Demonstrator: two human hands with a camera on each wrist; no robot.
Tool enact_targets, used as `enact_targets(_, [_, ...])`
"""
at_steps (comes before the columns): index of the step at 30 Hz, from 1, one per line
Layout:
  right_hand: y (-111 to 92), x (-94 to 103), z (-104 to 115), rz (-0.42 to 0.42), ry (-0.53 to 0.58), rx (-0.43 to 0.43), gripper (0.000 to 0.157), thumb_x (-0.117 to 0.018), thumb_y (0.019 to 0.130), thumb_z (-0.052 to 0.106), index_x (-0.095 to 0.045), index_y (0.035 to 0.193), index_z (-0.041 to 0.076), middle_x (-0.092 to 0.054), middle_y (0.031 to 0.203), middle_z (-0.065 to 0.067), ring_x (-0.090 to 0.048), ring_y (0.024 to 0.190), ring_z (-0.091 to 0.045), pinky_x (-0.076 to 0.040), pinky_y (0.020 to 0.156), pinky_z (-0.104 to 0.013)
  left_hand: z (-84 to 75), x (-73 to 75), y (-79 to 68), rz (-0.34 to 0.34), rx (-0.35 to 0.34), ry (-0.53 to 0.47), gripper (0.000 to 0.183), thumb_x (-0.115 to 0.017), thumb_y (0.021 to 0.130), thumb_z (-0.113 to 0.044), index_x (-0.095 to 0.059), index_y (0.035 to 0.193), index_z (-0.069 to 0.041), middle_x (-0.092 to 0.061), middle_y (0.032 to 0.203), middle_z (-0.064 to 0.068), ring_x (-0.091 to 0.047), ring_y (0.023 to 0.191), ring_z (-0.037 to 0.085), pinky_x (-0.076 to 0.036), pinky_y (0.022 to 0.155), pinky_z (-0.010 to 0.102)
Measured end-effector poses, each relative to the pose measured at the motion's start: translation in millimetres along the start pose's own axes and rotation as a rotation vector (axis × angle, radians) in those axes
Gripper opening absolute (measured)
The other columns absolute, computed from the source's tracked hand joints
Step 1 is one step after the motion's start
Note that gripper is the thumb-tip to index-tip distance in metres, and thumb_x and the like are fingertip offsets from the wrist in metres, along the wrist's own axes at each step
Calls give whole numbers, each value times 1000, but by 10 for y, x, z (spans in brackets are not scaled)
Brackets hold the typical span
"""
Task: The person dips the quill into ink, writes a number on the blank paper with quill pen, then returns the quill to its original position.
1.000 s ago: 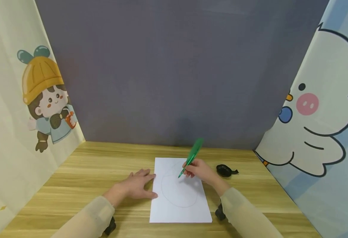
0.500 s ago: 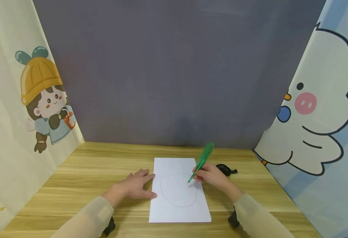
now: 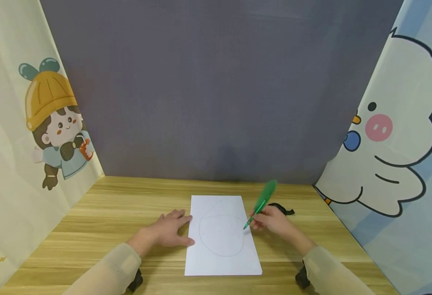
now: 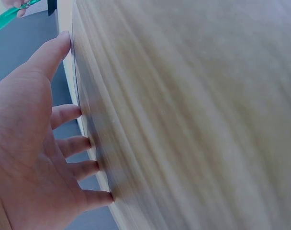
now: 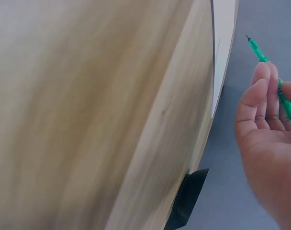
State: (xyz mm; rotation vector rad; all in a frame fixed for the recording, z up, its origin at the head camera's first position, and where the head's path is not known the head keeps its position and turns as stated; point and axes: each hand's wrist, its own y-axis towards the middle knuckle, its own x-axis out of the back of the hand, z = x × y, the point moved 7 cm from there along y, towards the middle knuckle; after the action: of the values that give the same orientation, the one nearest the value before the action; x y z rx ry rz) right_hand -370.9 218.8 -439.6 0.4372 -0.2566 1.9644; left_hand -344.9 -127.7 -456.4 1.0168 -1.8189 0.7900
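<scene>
A white sheet of paper lies on the table. It bears a thin rounded outline with a faint slanting line above it. At the sheet's left edge my left hand lies with its fingers spread, thumb and forefinger at the paper. In the left wrist view the fingertips meet the wooden surface. Near the sheet's right edge my right hand pinches a green feather pen. Its tip points down-left, over the paper's right margin. The right wrist view shows the pen tip raised off the surface.
Behind my right hand sits a small black rounded object with a tab, partly covered by the hand. The wooden table ends at a dark grey backdrop. Printed cartoon curtains hang left and right.
My right hand has moved with the feather pen to the right, from over the middle of the paper to its right edge. The left hand and the paper have stayed put.
</scene>
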Motion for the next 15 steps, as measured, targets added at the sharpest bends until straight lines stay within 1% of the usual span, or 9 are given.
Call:
enact_targets(3, [-47, 33, -3, 2, 8, 18, 36, -58, 113, 12, -61, 130, -20, -76, 107, -30, -76, 92, -27, -66, 80, -37, 0, -1, 1, 0, 0, 2, 95, -77, 94, -66, -48, 166, -13, -31, 178, 24, -25, 166, 53, -19, 131, 79])
enact_targets(10, [-138, 122, -69, -8, 40, 23, 36, -58, 113, 11, -60, 132, -20, -76, 108, -26, -76, 90, -20, -67, 80, -35, 6, -6, 6, 4, 5, 1, 95, -77, 93, -67, -48, 167, -14, -31, 179, 23, -24, 166, 52, -18, 131, 79])
enact_targets(15, [-183, 186, -89, -13, 34, 27, 38, -59, 113, 12, -59, 134, -20, -75, 111, -30, -76, 91, -19, -68, 83, -37, 12, -9, 6, 3, 8, -1, 95, -77, 93, -67, -48, 167, -13, -31, 179, 23, -24, 166, 52, -18, 131, 79])
